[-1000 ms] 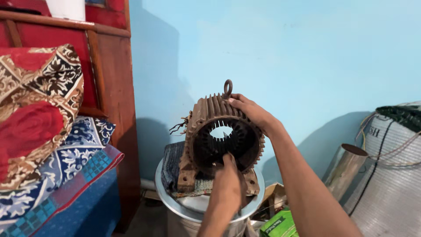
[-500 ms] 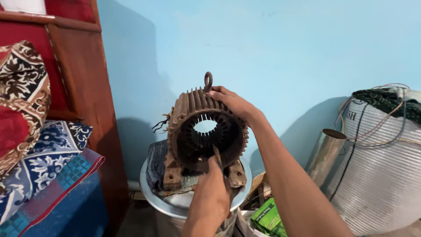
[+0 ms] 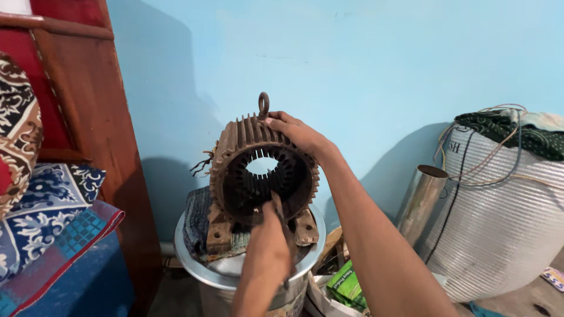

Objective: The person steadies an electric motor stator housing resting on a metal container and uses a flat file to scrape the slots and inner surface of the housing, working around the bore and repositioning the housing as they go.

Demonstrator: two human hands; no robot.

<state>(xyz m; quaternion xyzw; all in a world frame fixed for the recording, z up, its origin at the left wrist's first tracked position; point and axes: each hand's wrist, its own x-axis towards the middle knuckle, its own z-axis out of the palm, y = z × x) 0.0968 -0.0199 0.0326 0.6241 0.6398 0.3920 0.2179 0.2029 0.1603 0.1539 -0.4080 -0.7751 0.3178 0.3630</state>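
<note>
In the head view, a rusty finned motor housing [image 3: 261,170] stands on its feet at about 6 o'clock of centre, resting on a folded dark cloth [image 3: 197,220] atop an upturned metal pot [image 3: 235,270]. Its open bore faces the camera, and the slotted stator core shows inside, empty of winding in the slots that can be seen. A lifting eye [image 3: 263,105] rises from the top at 12 o'clock of the housing.

The right hand [image 3: 299,135] lies over the upper fins at roughly 1 o'clock of the housing, fingers curled onto the rim just beside the eye; its grip is closed around the casing edge and steadies it. The left hand [image 3: 267,235] comes up from 6 o'clock, its grip closed on a thin dark tool [image 3: 281,220] whose tip points into the lower slots of the bore. What kind of tool it is cannot be told, as it is narrow and partly hidden by the hand.

To work the slots well, it seems wise that the steadying hand presses down and back, since the housing sits on cloth over a rounded pot and could rock. The tool is best run along a slot rather than across it, so the thin teeth are not bent.

At 3 o'clock stand a shiny metal tube [image 3: 423,199] and a white woven sack [image 3: 499,217] with loose wires; at 9 o'clock, patterned cushions [image 3: 41,199]
</note>
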